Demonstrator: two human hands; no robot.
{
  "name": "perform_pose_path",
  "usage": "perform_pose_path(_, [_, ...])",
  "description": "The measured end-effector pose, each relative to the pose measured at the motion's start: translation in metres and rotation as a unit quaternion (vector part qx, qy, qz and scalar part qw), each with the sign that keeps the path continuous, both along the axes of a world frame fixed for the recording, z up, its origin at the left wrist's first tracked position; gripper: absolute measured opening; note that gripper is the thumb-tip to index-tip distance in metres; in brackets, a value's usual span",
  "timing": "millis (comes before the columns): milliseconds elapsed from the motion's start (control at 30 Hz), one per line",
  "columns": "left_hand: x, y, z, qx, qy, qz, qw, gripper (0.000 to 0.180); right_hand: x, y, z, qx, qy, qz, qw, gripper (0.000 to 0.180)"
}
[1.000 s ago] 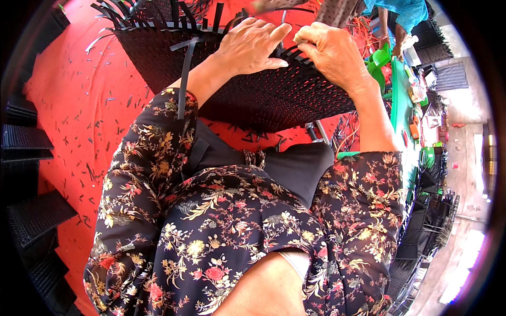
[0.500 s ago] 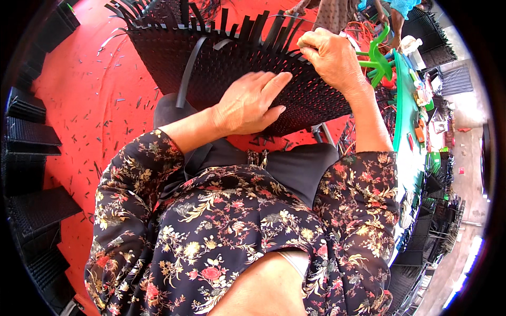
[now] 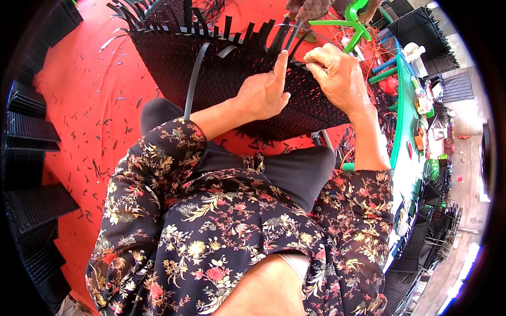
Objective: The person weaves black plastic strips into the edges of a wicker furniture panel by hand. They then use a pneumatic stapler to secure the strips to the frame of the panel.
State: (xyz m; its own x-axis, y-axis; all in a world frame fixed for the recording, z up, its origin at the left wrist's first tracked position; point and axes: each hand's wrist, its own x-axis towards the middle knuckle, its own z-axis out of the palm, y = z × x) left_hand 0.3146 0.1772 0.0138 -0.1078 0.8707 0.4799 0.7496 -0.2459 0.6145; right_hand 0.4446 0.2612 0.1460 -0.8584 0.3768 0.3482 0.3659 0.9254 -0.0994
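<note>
Woven piece (image 3: 168, 66) (black) — behind fingers (image 3: 280, 66)

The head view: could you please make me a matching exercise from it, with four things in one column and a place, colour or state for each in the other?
1. Woven piece
2. Left hand
3. Floor covering
4. Table

A. Green-edged, at the person's right
B. Black, fringed along its upper edge
C. Red
D. Index finger extended

Pairs: 1-B; 2-D; 3-C; 4-A.
</note>
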Motion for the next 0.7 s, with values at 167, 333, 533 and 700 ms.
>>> perform_pose_path(167, [0.004, -0.005, 0.001, 0.024, 0.021, -0.010, 0.999, 0.094, 0.000, -0.014, 0.008, 0.044, 0.003, 0.006, 0.999, 0.011])
perform_pose_path(333, [0.004, -0.003, -0.001, 0.039, 0.053, -0.011, 0.998, 0.093, -0.019, -0.026, 0.011, 0.155, 0.086, 0.040, 0.983, 0.025])
perform_pose_path(533, [0.006, -0.006, 0.005, 0.024, 0.064, -0.018, 0.997, 0.100, -0.031, 0.004, 0.006, -0.078, 0.012, -0.127, 0.989, 0.048])
perform_pose_path(700, [0.008, -0.006, 0.002, 0.030, 0.066, -0.016, 0.997, 0.101, -0.046, 0.015, 0.010, -0.090, -0.030, -0.126, 0.988, 0.039])
